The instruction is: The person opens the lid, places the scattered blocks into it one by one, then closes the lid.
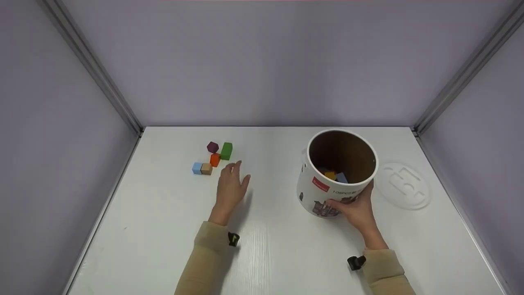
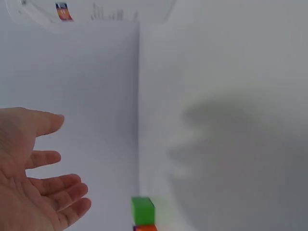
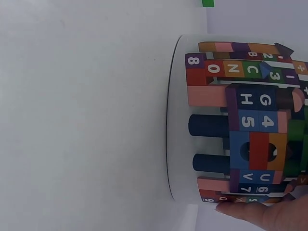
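Observation:
A white round bucket (image 1: 305, 192) printed with pictures of toy blocks stands at the right of the table, its top off. My right hand (image 1: 360, 209) grips its lower right side, the thumb lying across the printed front. A few blocks, among them a yellow block (image 1: 330, 175) and a blue-grey block (image 1: 341, 178), lie inside. My left hand (image 1: 231, 186) hovers with relaxed, spread fingers and nothing in them. Just beyond its fingertips sit a green block (image 1: 226, 150), an orange block (image 1: 215, 159), a purple block (image 1: 213, 147), a tan cube (image 1: 206, 169) and a light blue cube (image 1: 197, 168).
A clear round lid (image 1: 403, 185) lies flat on the white table (image 1: 163, 229), right of the bucket. Grey panels (image 1: 270, 65) close in the table at the back and on both sides.

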Motion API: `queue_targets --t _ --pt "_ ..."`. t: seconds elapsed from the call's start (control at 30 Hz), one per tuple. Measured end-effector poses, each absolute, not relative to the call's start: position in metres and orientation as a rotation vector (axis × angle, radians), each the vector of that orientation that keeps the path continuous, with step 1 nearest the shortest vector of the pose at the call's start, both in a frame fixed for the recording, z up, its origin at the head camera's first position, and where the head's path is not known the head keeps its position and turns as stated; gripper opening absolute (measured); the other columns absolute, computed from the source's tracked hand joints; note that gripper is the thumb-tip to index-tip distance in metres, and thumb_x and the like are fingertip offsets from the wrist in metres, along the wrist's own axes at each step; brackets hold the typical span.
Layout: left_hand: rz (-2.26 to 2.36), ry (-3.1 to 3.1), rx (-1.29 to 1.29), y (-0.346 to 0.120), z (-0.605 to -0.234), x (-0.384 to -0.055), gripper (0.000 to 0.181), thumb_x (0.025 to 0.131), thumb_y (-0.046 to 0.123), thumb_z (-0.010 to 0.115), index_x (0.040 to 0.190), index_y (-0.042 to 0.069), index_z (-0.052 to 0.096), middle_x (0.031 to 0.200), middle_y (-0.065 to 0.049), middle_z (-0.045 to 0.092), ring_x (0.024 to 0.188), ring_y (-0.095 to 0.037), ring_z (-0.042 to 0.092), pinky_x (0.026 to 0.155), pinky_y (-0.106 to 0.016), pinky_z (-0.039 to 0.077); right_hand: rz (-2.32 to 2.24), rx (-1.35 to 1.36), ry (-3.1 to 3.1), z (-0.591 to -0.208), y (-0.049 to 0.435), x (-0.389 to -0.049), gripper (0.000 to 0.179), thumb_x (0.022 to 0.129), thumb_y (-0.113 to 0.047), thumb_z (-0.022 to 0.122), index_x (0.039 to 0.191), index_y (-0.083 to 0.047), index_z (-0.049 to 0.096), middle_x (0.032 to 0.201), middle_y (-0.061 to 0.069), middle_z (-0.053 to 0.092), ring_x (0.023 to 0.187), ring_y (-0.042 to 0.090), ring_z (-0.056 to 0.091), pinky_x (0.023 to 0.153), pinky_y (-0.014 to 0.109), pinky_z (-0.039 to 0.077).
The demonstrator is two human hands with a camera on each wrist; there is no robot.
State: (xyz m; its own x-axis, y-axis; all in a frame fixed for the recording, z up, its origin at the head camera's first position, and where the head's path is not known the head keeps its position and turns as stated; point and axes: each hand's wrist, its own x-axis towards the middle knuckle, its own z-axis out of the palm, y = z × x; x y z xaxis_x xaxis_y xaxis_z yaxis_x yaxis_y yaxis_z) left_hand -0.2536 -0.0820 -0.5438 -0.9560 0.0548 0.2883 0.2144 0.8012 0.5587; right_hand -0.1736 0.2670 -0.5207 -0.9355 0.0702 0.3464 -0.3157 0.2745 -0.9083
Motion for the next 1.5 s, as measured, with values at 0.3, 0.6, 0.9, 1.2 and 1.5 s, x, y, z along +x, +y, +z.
queue_targets --t 0.3,0.6,0.9,1.2,1.5 --pt "-0.678 -2.960 0.010 -0.115 -0.559 -0.269 0.060 0.094 0.020 0.066 0.143 -0.006 0.043 0.139 -0.031 0.043 0.129 -0.043 0.039 0.105 -0.052 0.038 1.714 0.237 -2.225 -0.521 0.268 -0.173 0.135 0.060 0.003 0.092 0.153 -0.007 -0.005 0.147 0.007 0.029 0.138 0.025 0.030 0.116 0.042 0.022" --pt "-0.527 -2.982 0.083 -0.140 -0.566 -0.282 0.049 0.092 0.022 0.070 0.131 -0.004 0.056 0.128 -0.029 0.049 0.119 -0.045 0.044 0.098 -0.056 0.040 1.723 0.218 -2.236 -0.520 0.266 -0.172 0.134 0.061 0.004 0.091 0.153 -0.008 -0.006 0.147 0.006 0.029 0.137 0.019 0.031 0.116 0.048 0.021" --pt "-0.517 -2.969 0.067 -0.147 -0.577 -0.279 0.051 0.090 0.023 0.072 0.127 -0.007 0.056 0.126 -0.025 0.050 0.117 -0.043 0.043 0.099 -0.061 0.037 1.731 0.209 -2.238 -0.520 0.266 -0.171 0.134 0.061 0.004 0.091 0.153 -0.008 -0.006 0.146 0.008 0.029 0.137 0.019 0.031 0.113 0.028 0.025" --pt "-0.479 -2.996 0.040 -0.143 -0.576 -0.276 0.050 0.090 0.018 0.071 0.128 -0.009 0.052 0.125 -0.024 0.047 0.119 -0.042 0.041 0.102 -0.057 0.035 1.719 0.248 -2.210 -0.523 0.269 -0.172 0.135 0.059 0.005 0.092 0.152 -0.005 -0.005 0.145 0.007 0.030 0.135 0.018 0.033 0.113 0.027 0.025" --pt "-0.465 -3.030 0.037 -0.144 -0.575 -0.276 0.053 0.092 0.015 0.069 0.132 -0.012 0.048 0.130 -0.024 0.048 0.120 -0.042 0.042 0.108 -0.053 0.033 1.691 0.230 -2.237 -0.522 0.269 -0.171 0.135 0.059 0.003 0.092 0.152 -0.006 -0.005 0.147 0.013 0.028 0.135 0.016 0.032 0.113 0.029 0.024"
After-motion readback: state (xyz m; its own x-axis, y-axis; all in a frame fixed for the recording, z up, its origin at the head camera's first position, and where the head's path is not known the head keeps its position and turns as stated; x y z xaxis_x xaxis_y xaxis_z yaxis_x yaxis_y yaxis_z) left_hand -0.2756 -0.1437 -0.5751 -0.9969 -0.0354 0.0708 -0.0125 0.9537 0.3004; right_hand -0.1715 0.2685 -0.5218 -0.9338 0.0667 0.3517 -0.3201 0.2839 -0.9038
